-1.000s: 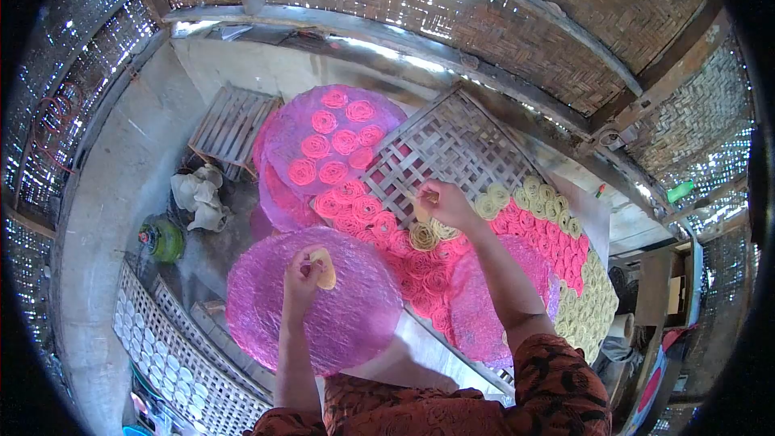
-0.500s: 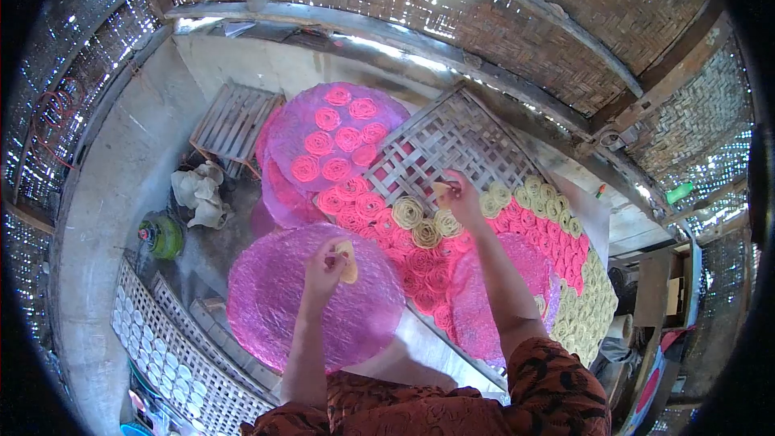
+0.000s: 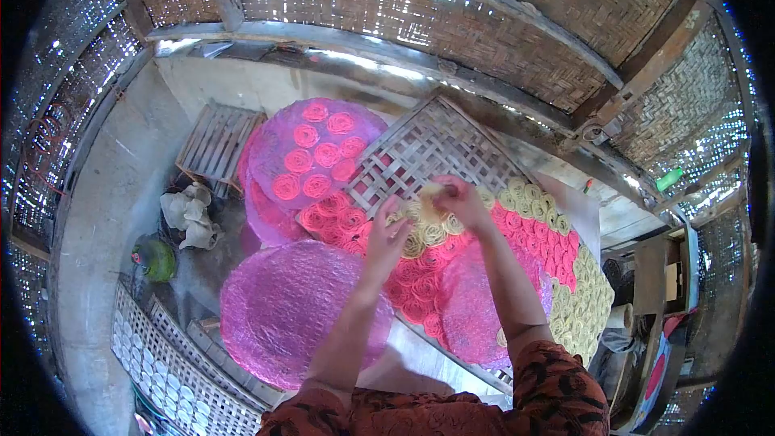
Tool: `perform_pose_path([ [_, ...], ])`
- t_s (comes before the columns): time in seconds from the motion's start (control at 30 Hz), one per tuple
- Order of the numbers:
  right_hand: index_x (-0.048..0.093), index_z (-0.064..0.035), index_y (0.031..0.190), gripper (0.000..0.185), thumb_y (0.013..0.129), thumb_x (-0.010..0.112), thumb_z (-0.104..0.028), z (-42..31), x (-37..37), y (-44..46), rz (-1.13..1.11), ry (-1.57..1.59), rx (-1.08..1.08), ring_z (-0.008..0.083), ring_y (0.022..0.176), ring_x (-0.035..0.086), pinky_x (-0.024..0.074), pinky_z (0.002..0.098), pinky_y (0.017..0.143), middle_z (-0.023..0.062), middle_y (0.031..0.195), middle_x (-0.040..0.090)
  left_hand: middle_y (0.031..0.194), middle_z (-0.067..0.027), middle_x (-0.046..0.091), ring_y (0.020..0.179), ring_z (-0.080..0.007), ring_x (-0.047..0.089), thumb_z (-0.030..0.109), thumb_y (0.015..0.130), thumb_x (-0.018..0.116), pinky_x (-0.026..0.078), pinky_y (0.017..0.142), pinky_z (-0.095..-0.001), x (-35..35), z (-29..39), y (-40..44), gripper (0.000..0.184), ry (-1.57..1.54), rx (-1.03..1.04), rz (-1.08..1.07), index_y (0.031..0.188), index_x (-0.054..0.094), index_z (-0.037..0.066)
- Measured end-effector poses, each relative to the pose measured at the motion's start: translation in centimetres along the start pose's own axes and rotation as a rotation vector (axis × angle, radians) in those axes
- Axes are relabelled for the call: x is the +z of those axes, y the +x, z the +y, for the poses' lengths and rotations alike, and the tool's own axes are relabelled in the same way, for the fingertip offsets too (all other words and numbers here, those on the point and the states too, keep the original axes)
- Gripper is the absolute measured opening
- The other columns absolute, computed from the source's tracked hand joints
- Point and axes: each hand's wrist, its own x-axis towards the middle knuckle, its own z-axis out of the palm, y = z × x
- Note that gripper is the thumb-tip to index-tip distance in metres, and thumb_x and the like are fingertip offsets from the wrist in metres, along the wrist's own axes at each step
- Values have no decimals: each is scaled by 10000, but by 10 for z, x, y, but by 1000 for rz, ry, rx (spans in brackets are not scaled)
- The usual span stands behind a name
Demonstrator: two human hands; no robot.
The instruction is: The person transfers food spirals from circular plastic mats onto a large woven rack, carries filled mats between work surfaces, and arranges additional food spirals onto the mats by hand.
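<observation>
My left hand [image 3: 387, 238] is over the pink and yellow coils, its fingers apart, with nothing visible between them. Close by on the right, my right hand [image 3: 460, 200] pinches a thin pale yellow piece [image 3: 436, 202]. Below and between the hands are round pale yellow coils [image 3: 433, 232], beside many pink coils [image 3: 416, 278]. A lattice tray [image 3: 440, 141] lies just beyond the hands. Pink-purple round sheets lie at the lower left [image 3: 291, 307] and on the pink coils [image 3: 484, 307].
Pink rosettes [image 3: 326, 154] rest on another purple round sheet at the back left. Farther left are a slatted wooden stand [image 3: 218, 141], pale cloth [image 3: 192, 214] and a green gas cylinder [image 3: 153, 260]. A long woven rack with white discs [image 3: 157, 363] stands lower left.
My left hand has moved right and up, off the purple sheet, towards my right hand. The yellow piece it held no longer shows in it. The view has shifted slightly.
</observation>
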Motion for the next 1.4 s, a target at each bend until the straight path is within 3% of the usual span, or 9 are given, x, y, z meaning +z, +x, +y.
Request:
perform_pose_path([
  [0.17, 592, -24, 1100, 328, 776, 625, 11, 75, -34, 35, 134, -17, -121, 104, 829, 591, 487, 253, 732, 38, 885, 644, 1250, -135, 490, 1038, -211, 572, 152, 875, 611, 482, 834, -296, -17, -58, -48, 483, 263, 12, -5, 1303, 408, 56],
  [0.37, 577, -38, 1165, 355, 818, 513, 7, 69, -39, -6, 224, -829, -341, 308, 1061, 570, 428, 339, 939, 187, 1137, 593, 1150, -68, 587, 1074, -154, 538, 141, 888, 587, 433, 914, -303, 16, -100, -95, 323, 406, -266, -283, 1192, 527, 51],
  [0.43, 582, -46, 1162, 371, 801, 524, 17, 44, -66, -53, 339, -681, -280, 347, 1156, 501, 379, 365, 999, 206, 1183, 563, 1151, -76, 590, 1053, -172, 558, 140, 874, 605, 446, 894, -310, 34, -113, -105, 331, 280, -137, -383, 1183, 533, 46],
  [0.6, 646, -13, 949, 201, 788, 612, -131, 47, -151, -222, 470, -899, 227, 359, 934, 599, 476, 398, 824, 202, 976, 631, 1079, -178, 573, 972, -313, 585, 175, 832, 614, 477, 841, -375, 110, -134, -117, 338, 661, -13, -760, 1120, 556, 9],
  [0.8, 649, 40, 753, 569, 694, 693, -525, 215, -160, -349, 493, -1168, 826, 317, 664, 632, 490, 400, 603, 215, 713, 634, 1041, -151, 554, 979, -341, 536, 179, 794, 595, 446, 848, -430, 201, -180, -153, 262, 1078, 307, -939, 1002, 616, 20],
  [0.97, 631, -8, 688, 345, 663, 757, -328, 202, -148, -327, 988, -459, 801, 332, 699, 643, 488, 425, 609, 185, 717, 647, 1027, -108, 570, 971, -279, 525, 210, 850, 508, 423, 822, -415, 221, -215, -171, 220, 1343, 348, -1016, 940, 637, 56],
  [1.1, 571, -24, 847, 257, 681, 715, -159, 206, -155, -296, 1102, -635, 701, 245, 666, 603, 481, 371, 620, 143, 732, 622, 904, -141, 607, 866, -319, 582, 177, 822, 543, 447, 710, -455, 221, -221, -171, 206, 1154, 156, -999, 953, 584, 23],
  [1.27, 455, -62, 1076, 397, 733, 623, 45, 136, -155, -197, 883, 10, 53, 172, 781, 587, 496, 293, 645, 97, 922, 596, 885, -124, 584, 834, -199, 575, 33, 746, 630, 463, 761, -330, 196, -188, -137, 336, 439, -77, -785, 1054, 501, -3],
  [1.4, 418, -67, 1167, 494, 748, 633, 83, 64, -124, -82, 567, 284, 15, 166, 818, 585, 496, 283, 663, 116, 938, 585, 960, -91, 614, 848, -151, 603, 50, 800, 605, 494, 727, -294, 132, -134, -82, 306, 197, -219, -596, 1095, 531, 13],
])
